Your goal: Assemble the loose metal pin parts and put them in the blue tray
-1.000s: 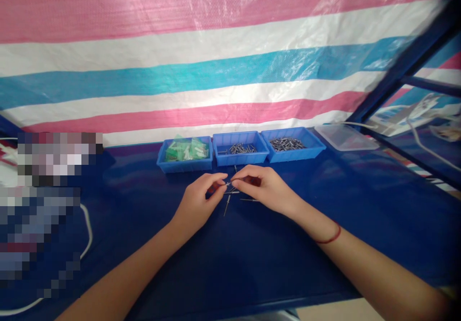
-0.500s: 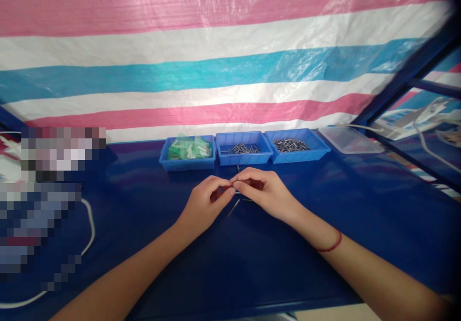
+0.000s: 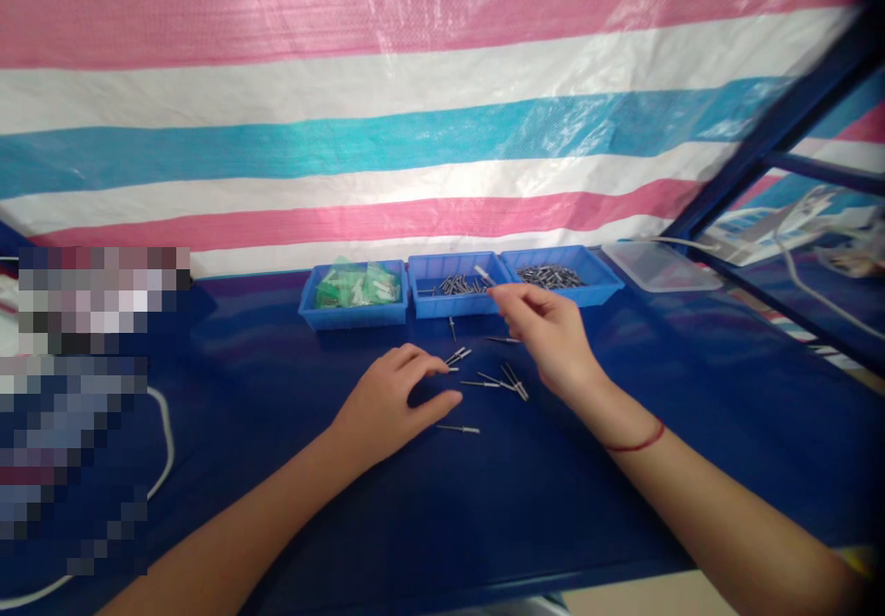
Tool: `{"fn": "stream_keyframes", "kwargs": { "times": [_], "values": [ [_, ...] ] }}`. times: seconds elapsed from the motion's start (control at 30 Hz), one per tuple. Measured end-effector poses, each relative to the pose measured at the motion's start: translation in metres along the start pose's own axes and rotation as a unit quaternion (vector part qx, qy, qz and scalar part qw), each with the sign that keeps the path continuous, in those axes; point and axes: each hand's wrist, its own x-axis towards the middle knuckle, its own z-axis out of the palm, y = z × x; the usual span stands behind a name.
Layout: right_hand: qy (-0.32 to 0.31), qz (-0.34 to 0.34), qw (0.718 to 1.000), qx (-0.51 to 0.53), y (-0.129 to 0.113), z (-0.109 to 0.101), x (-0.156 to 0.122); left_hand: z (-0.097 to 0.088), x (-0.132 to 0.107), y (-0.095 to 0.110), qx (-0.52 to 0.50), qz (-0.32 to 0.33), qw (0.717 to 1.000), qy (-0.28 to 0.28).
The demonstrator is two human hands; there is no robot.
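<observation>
My right hand (image 3: 553, 330) pinches a blind rivet (image 3: 483, 274) by its thin end, in front of the middle blue bin (image 3: 453, 305). My left hand (image 3: 387, 399) rests low over the table, thumb and fingers apart, with nothing visible between them. Close to its fingertips lie a few rivets (image 3: 457, 356), partly hidden by the hand. A single rivet (image 3: 470, 430) is just below its thumb. Between the hands, several more rivets (image 3: 512, 382) are scattered on the dark blue table (image 3: 415, 524). One rivet (image 3: 453, 328) lies before the middle bin, which has a pile of rivets inside.
The left blue bin (image 3: 352, 318) contains green-and-clear packets (image 3: 359, 284). More small metal pieces (image 3: 551, 277) fill part of the right blue bin (image 3: 587, 295). A clear plastic lid (image 3: 664, 267) lies to its right. A white cable (image 3: 166, 432) curves at the left.
My hands have come apart. The right one moved up and right with a rivet; the left opened and stayed low. Several rivets now show on the table between them.
</observation>
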Motion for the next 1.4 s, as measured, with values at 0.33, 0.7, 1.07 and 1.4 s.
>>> {"fn": "stream_keyframes", "kwargs": {
  "times": [0.33,0.7,1.07,1.4],
  "values": [
    [0.053,0.173,0.966,0.184,0.0,-0.03,0.028,-0.004,-0.002,-0.004,0.061,0.13,0.977,-0.159],
    [-0.377,-0.016,0.914,-0.151,-0.015,0.006,-0.014,-0.006,0.006,-0.011,-0.006,0.015,1.0,0.007],
    [-0.363,-0.025,0.927,-0.089,-0.008,0.017,-0.023,0.002,0.009,-0.008,-0.258,-0.137,0.949,0.117],
    [-0.262,-0.062,0.961,-0.07,-0.007,0.018,-0.025,0.0,0.01,-0.01,-0.275,-0.127,0.945,0.123]
  ]
}}
